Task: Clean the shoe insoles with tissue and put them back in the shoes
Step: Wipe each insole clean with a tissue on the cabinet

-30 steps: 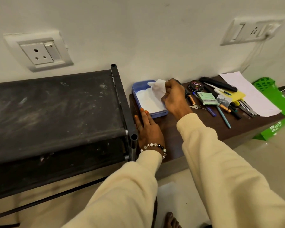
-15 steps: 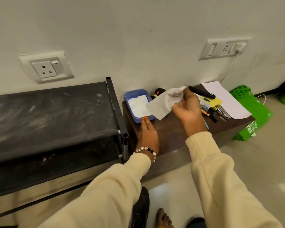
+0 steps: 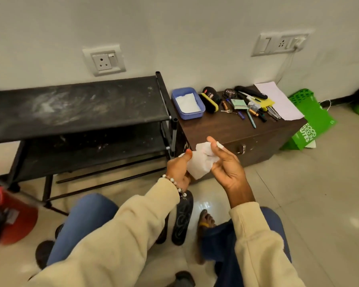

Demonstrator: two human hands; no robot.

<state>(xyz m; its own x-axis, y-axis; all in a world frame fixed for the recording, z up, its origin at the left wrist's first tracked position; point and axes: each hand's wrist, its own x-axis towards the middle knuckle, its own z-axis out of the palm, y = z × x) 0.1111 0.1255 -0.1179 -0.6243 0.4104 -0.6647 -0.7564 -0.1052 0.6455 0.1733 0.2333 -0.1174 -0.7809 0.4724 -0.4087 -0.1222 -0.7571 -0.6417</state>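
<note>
A white tissue (image 3: 199, 162) is held between both hands in front of my knees. My left hand (image 3: 177, 168) pinches its left edge with the thumb on top. My right hand (image 3: 226, 164) grips its right side, fingers curled around the crumpled paper. A black insole (image 3: 182, 220) lies on the floor below my left wrist, between my legs. Dark shoes (image 3: 43, 253) show partly under my left knee and at the bottom edge; most of them is hidden by my arms and legs. A blue tray (image 3: 201, 111) holding more tissues sits on the brown chest.
The brown wooden chest (image 3: 247, 133) carries a shoe brush (image 3: 210, 100), a polish tin, pens and paper. A black shoe rack (image 3: 75, 112) stands left of it against the wall. A green bag (image 3: 311, 125) leans at the right. A red object (image 3: 15, 220) sits at far left.
My right hand pulled a tissue out of the blue tray and brought it down toward my lap. My left hand left the chest top and took hold of the tissue. The view drew back.
</note>
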